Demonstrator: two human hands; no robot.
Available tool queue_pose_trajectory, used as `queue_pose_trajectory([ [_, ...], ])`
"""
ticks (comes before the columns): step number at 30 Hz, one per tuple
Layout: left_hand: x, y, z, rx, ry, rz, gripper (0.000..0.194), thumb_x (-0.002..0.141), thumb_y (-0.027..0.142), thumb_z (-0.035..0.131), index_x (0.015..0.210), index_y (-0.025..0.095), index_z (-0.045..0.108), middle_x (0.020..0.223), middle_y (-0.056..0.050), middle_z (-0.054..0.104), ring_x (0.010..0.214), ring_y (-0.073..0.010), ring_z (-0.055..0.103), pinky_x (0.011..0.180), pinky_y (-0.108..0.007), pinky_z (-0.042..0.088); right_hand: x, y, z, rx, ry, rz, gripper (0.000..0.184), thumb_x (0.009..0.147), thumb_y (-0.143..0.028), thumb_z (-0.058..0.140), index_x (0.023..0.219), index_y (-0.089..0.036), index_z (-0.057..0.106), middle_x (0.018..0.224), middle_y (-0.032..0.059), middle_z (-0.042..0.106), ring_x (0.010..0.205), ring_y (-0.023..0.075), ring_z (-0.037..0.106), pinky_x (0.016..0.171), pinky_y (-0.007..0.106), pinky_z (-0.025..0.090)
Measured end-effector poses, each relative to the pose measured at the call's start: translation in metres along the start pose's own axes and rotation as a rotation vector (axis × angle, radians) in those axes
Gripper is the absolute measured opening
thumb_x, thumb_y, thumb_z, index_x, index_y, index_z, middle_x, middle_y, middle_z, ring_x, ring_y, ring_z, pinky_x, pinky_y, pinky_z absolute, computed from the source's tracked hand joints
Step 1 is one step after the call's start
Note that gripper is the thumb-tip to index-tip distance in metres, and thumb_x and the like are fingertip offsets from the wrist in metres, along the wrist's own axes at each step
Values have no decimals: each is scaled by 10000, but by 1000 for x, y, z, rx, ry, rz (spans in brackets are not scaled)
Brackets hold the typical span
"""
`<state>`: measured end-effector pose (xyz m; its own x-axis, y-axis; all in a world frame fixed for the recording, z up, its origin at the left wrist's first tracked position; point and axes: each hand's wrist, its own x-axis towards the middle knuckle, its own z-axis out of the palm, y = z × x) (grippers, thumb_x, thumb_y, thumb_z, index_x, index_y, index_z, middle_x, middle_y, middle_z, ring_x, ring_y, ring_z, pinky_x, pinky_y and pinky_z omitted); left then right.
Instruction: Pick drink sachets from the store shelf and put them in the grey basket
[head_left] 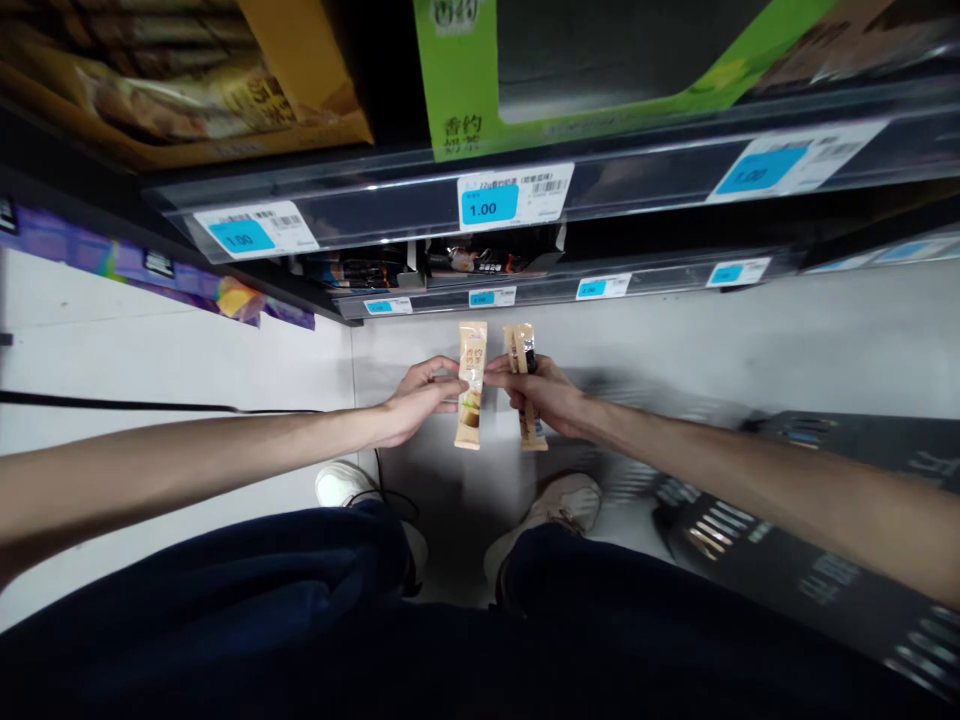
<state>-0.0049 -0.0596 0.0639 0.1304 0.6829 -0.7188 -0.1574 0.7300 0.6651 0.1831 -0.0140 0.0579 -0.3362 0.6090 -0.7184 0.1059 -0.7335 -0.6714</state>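
Observation:
My left hand (421,395) pinches a beige milk tea sachet (471,385) upright, its printed front facing me. Close beside it, my right hand (551,392) is closed around more beige sachets (529,432); they overlap, so how many there are is hard to make out. The tip of a right-hand finger comes up to the edge of the left sachet. Both hands are low over the floor, in front of the bottom shelf.
Above the hands run a shelf edge with price labels (514,198) and a green display box (461,100). A yellow box (315,80) holds packets at upper left. Dark boxes (491,255) sit on the lower shelf. A black crate (817,560) stands at right; a cable (150,403) lies left.

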Motion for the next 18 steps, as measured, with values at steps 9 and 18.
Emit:
queue_pose_trajectory([
  [9, -1, 2, -4, -191, -187, -111, 202, 847, 203, 632, 1019, 201, 527, 921, -53, 683, 695, -120, 644, 646, -242, 462, -1, 5, 1, 53, -199, -23, 410, 602, -384, 835, 896, -175, 640, 691, -34, 585, 457, 41, 378, 424, 220, 294],
  [18, -4, 4, 0, -200, -347, -234, 221, 946, 279, 506, 1132, 162, 529, 1037, -143, 696, 823, -186, 683, 779, -337, 521, -2, 0, 5, -17, -32, -57, 468, 500, -406, 886, 717, -167, 547, 575, -63, 494, 453, 56, 384, 411, 230, 294],
])
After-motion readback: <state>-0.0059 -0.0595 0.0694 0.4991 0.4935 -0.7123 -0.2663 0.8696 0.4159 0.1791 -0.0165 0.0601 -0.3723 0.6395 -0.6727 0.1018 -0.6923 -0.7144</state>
